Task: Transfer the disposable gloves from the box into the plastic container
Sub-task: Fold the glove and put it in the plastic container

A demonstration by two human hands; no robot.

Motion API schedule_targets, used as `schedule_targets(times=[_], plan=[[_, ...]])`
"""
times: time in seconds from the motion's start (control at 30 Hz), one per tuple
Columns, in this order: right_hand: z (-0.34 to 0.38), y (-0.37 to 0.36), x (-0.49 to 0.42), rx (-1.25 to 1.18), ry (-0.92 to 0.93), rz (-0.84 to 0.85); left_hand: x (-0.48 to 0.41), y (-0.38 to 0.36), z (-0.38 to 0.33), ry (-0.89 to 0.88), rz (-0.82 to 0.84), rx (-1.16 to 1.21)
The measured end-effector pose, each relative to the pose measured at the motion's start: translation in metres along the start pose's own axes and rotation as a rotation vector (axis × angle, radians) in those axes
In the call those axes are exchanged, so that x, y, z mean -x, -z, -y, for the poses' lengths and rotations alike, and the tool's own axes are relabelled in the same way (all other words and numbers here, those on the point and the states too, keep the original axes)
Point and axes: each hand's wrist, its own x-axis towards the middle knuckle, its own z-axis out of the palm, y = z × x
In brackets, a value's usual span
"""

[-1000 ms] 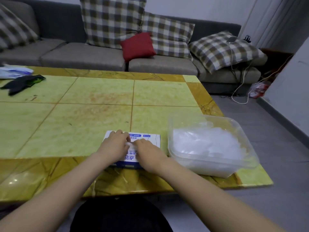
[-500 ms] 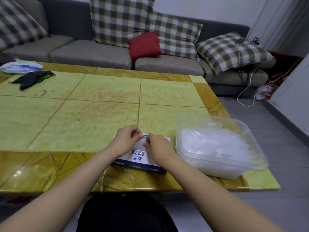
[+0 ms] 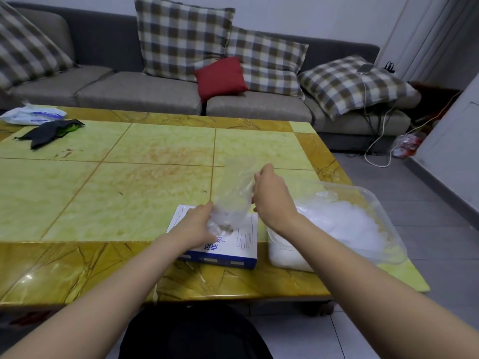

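Clear glove [image 3: 234, 195] stretched upright above the box [image 3: 233, 244], which lies on the worktop [image 3: 129, 190] just left of the part-filled plastic container [image 3: 383, 216]: right grip [image 3: 272, 198] pinched on its top end, left grip [image 3: 197, 224] curled round its lower end, probably to free it from the opening.

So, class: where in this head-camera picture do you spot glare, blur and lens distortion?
Head view: glare glints near-left on the table; the clear glove in the right hand looks smeared; the wide lens leans the curtain at the right edge.
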Motion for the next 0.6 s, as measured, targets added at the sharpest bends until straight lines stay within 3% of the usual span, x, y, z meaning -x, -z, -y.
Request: schedule_targets(times=[0.13,0.33,0.5,0.6], plan=[[-0.009,0.020,-0.010,-0.004,-0.016,-0.024,0.004,0.015,-0.017,-0.014,0.004,0.122],[-0.018,0.045,-0.011,0.045,0.010,0.024,0.004,0.038,-0.065,-0.154,-0.190,0.408],[-0.017,0.057,-0.004,-0.202,-0.114,0.071,-0.007,0.049,-0.085,-0.153,-0.364,0.493],[-0.021,0.058,0.006,-0.307,-0.153,0.238,-0.009,0.052,-0.091,-0.119,-0.418,0.553]])
